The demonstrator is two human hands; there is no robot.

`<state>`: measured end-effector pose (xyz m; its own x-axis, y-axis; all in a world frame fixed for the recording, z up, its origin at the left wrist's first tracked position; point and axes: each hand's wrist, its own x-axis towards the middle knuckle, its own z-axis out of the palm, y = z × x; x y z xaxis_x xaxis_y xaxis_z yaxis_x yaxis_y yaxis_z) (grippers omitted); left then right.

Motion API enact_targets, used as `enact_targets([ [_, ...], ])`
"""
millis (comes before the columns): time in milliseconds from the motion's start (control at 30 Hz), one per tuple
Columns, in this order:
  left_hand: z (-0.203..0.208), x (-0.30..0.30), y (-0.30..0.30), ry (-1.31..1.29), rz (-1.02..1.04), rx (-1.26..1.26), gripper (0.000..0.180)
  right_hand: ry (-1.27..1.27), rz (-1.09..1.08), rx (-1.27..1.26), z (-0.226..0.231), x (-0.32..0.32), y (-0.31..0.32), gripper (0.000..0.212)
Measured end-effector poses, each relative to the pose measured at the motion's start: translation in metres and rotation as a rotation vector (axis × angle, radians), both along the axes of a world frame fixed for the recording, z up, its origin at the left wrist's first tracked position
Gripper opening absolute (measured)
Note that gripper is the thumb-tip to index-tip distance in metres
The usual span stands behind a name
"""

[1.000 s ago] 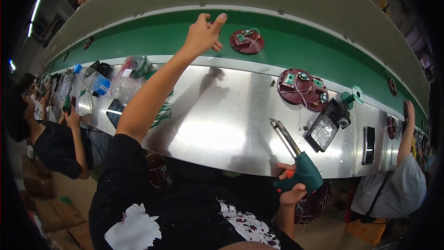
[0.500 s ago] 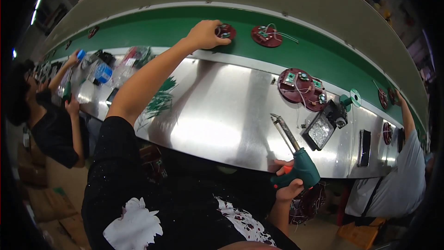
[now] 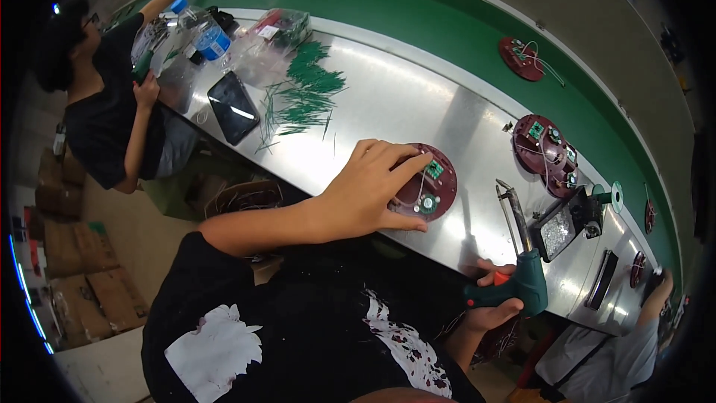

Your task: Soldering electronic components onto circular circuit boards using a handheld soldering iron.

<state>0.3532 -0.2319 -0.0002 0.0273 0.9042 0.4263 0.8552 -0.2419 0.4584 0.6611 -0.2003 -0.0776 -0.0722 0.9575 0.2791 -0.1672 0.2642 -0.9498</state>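
Observation:
My left hand (image 3: pixel 369 186) grips a round maroon disc (image 3: pixel 441 188) low over the metal bench, thumb at its near edge and fingers over its left side. Small green circuit boards and a round part show on the disc. In my right hand (image 3: pixel 492 312) is a soldering gun (image 3: pixel 531 276) with a dark green body and red trigger, its tip pointing up and away. Beyond the gun lie two overlapping maroon discs (image 3: pixel 538 143) with boards and white wires. Beside its tip stand a black tray (image 3: pixel 556 237) of silvery bits and a solder spool (image 3: pixel 616 196).
Thin green strips (image 3: pixel 307 89) lie scattered on the bench (image 3: pixel 395 75), near a black phone-like slab (image 3: pixel 233 108) and a water bottle (image 3: pixel 210 39). Another disc (image 3: pixel 520 58) rests on the green belt (image 3: pixel 455 24). Co-workers (image 3: pixel 104 104) sit to the left and right.
My left hand has brought the maroon disc from the green belt down towards me over the bench. My right hand still holds the soldering gun. The view has shifted leftward.

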Motion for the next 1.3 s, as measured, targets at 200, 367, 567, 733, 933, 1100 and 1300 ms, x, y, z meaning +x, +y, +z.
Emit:
enact_targets([
  [200,0.005,-0.043,-0.027,-0.065,0.497,-0.116,0.03,0.014,0.022,-0.018,0.004,0.0,0.0,0.088],
  [367,-0.015,-0.059,-0.037,-0.109,0.61,-0.25,0.024,-0.021,0.052,-0.016,0.004,0.001,0.0,0.088],
  [567,-0.027,-0.059,-0.029,0.052,0.557,-0.192,0.018,0.022,0.04,-0.013,0.007,-0.003,0.001,0.085],
  [733,-0.022,-0.062,-0.01,0.127,0.301,-0.168,0.018,0.076,0.059,0.0,0.011,-0.009,0.0,0.083],
  [933,0.009,-0.075,0.002,0.086,0.204,-0.215,0.017,-0.014,0.105,0.02,0.011,-0.001,0.002,0.081],
  [1100,0.029,-0.076,-0.008,0.012,0.29,-0.456,0.016,0.014,0.035,0.03,0.011,-0.009,0.0,0.081],
  [1300,-0.001,-0.073,-0.004,0.029,0.316,-0.381,0.015,0.006,0.033,0.009,0.009,-0.008,0.001,0.082],
])
